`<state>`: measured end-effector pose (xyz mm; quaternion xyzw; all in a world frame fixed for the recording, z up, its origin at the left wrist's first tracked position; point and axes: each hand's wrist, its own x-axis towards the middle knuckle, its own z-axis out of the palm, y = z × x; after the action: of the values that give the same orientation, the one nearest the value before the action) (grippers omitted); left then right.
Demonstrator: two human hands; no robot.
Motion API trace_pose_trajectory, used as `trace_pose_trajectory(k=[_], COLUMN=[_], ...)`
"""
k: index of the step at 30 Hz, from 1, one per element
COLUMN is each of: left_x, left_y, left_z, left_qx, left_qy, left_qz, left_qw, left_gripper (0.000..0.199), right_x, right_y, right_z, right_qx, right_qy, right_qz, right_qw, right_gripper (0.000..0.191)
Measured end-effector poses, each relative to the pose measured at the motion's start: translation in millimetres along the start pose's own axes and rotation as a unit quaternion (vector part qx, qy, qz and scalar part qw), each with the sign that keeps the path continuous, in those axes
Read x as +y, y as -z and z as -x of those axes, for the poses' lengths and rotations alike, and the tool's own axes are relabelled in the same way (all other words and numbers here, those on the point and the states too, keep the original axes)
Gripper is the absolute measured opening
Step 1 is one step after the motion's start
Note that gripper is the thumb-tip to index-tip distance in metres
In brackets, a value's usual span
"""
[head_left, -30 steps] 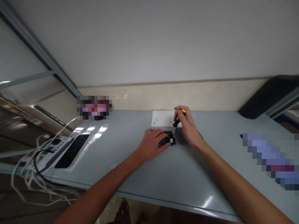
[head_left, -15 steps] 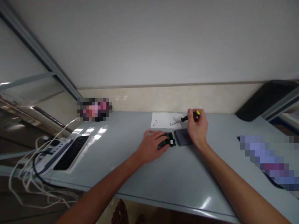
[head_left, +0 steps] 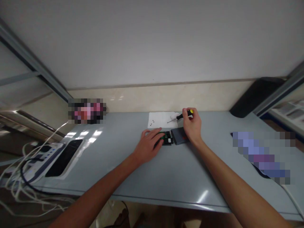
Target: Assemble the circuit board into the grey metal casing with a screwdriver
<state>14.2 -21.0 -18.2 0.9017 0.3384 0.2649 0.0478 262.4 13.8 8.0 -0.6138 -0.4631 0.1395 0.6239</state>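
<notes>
My right hand [head_left: 193,125] is closed around a black screwdriver [head_left: 181,116] with a yellow end. Its thin shaft slants down to the left, and the tip is at the white paper [head_left: 161,117]. Several tiny dark screws [head_left: 152,122] lie on the left part of that paper. My left hand [head_left: 149,144] holds a small black device with a green circuit board [head_left: 167,138] against the table, its fingers laid across the left side and covering part of it. Between the hands lies a dark grey case piece [head_left: 179,136], partly behind my right wrist.
A crumpled white scrap [head_left: 174,116] sits on the paper. At left are a phone [head_left: 64,158], a power strip [head_left: 47,164] and tangled white cables [head_left: 19,186]. A black cylinder-like object [head_left: 256,96] stands at back right. Blurred-out items lie at both sides of the grey table [head_left: 171,177].
The whole view has shifted, so everything sits further left. The left-hand fingers have slid back a little, showing more of the device's right end. The screwdriver stays in my right hand over the paper.
</notes>
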Motion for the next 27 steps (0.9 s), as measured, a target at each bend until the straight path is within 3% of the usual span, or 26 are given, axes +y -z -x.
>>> trace_pose_trajectory(k=[7,14,19,27], left_x=[-7,-13,-13,-15], left_y=[-1.4,-4.9,-2.7,-1.1], left_z=[2,-1,-3,-3], left_qx=[0.076,0.101,0.110,0.111], left_qy=[0.084,0.169,0.166,0.163], left_qz=[0.012,0.017,0.055,0.064], left_qw=[0.993,0.980,0.978,0.978], left_gripper=[0.031,0.027,0.011,0.010], right_x=[-10,-14,-13,-10], right_y=[1,-10,-16,-19], right_z=[-1,10,16,20], right_qx=[0.047,-0.018,-0.046,-0.060], right_qy=[0.018,-0.031,-0.037,-0.035], right_qz=[-0.054,-0.134,-0.151,-0.148], right_qw=[0.997,0.990,0.987,0.987], right_gripper=[0.044,0.049,0.047,0.046])
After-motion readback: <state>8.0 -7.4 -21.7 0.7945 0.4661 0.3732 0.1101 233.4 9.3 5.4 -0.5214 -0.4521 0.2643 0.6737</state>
